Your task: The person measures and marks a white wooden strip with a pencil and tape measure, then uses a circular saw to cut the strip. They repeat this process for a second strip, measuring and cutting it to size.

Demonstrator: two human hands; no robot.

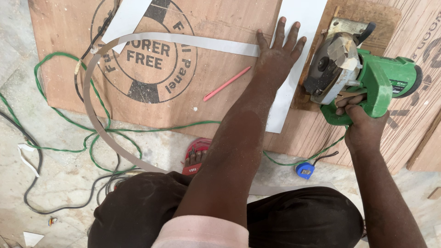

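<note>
Position: I am crouched over a plywood sheet (pixel 220 98) on the stone floor, looking straight down.

Left hand (pixel 277 51): open, fingers spread, palm pressed flat. It bears on the end of a long grey laminate strip (pixel 202 42) and on the edge of a white laminate sheet (pixel 288 92), pinning both to the plywood. It grips nothing.

Right hand (pixel 360 117): closed around the handle of a green circular saw (pixel 358 76). The saw sits at the right edge of the white sheet, on a smaller brown board (pixel 367 18). Its blade guard faces the white sheet. I cannot tell whether the blade is turning.

Strip: from my left hand it runs left across the plywood, then curves down in a wide loop toward my knees.

Other items: a pink pencil (pixel 227 83) lies loose on the plywood just left of my forearm. A green cable (pixel 59 124) winds over the floor and across the plywood's near edge. A blue plug (pixel 304 170) lies on the floor near my right knee.

Judgement: the step in hand looks like a rip cut along the white sheet, with the work held down by hand. The next move calls for steady downward pressure from the left palm and a straight feed of the saw. My left fingers lie near the blade line and must be kept off it. The cable should be kept out of the saw's path.
</note>
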